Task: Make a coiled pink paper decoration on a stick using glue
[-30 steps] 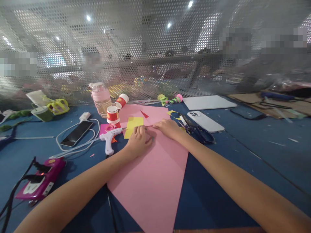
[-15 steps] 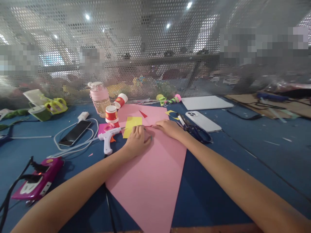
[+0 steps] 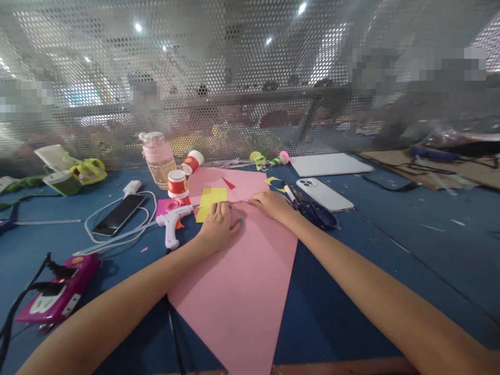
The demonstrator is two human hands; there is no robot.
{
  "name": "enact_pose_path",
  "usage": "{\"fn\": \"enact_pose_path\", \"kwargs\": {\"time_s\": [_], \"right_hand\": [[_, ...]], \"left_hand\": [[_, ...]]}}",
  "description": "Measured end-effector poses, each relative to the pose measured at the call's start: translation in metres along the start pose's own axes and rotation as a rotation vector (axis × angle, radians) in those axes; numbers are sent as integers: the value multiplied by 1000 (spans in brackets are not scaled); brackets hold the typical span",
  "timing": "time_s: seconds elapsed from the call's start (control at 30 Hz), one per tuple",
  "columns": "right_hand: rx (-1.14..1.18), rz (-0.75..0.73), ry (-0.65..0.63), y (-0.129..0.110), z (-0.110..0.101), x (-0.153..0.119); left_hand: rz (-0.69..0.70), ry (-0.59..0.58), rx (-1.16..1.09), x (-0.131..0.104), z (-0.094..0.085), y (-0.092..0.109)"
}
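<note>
A large pink sheet [image 3: 242,291] lies on the blue table, reaching its front edge. My left hand [image 3: 219,224] rests on it with fingers bent, beside a yellow paper rectangle [image 3: 207,200] that it partly covers. Just to the right, my right hand [image 3: 269,204] lies low on the sheet, its fingertips together at a thin reddish strip [image 3: 242,202] between the hands. What the left fingertips hold, if anything, is too small to make out. Beyond the hands lies a small red paper triangle [image 3: 228,183]. Left of the yellow paper is a white glue gun [image 3: 172,224].
Two red-and-white paper cups [image 3: 178,184] and a pink bottle [image 3: 158,159] stand behind the glue gun. Left are a black phone [image 3: 119,214] with white cable and a magenta power strip [image 3: 64,291]. Right are dark blue scissors [image 3: 318,212] and a white phone [image 3: 326,195].
The whole view has shifted slightly to the left. Both hands stay in nearly the same place on the pink sheet.
</note>
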State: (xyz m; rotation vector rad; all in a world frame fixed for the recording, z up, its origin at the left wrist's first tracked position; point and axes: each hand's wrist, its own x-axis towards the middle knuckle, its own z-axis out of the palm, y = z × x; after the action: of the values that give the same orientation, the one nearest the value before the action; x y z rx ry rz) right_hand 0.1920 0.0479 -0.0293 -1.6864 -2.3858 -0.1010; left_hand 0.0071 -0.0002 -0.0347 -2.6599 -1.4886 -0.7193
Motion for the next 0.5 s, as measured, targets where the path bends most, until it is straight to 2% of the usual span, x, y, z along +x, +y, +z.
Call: {"fn": "enact_pose_path", "kwargs": {"time_s": [0.27,0.5], "right_hand": [[58,-37,26,5,3,-3],[164,131,129,13,7,-1]], "left_hand": [[-4,-33,-12,1,-2,1],[-68,-34,-138,1,-3,0]]}}
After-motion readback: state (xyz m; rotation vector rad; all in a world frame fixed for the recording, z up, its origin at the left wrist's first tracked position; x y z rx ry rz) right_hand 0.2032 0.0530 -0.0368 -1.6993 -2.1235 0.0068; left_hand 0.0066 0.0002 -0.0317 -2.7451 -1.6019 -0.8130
